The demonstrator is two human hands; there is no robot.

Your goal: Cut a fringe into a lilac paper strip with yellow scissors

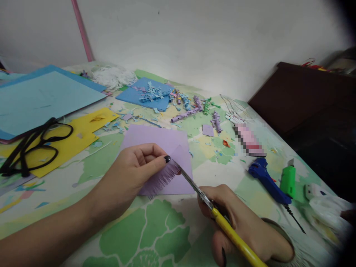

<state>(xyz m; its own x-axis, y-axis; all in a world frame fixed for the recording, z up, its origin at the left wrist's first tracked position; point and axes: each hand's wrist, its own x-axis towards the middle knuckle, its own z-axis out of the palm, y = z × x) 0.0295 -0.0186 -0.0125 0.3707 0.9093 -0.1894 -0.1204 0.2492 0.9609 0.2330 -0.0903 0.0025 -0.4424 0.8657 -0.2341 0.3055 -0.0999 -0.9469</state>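
My left hand (141, 165) pinches a strip of purple paper between thumb and fingers. Fine fringe cuts (166, 178) run along the strip's lower edge. A pair of scissors (207, 202) with a yellow handle is gripped in my right hand (236, 218), its fingers wrapped partly out of sight. The blades point up and left, with their tips at the strip beside my left thumb. Beneath the strip lies a larger purple sheet (155, 133) on the flowered tablecloth (155, 237).
Black glasses (41, 148) rest on yellow paper (102, 116) at left, near blue sheets (52, 94). Behind are white strings (114, 77), a blue stack (130, 96) with scraps, and rolled purple pieces (185, 115). Rightward lie a blue glue gun (269, 181) and a green cutter (288, 181).
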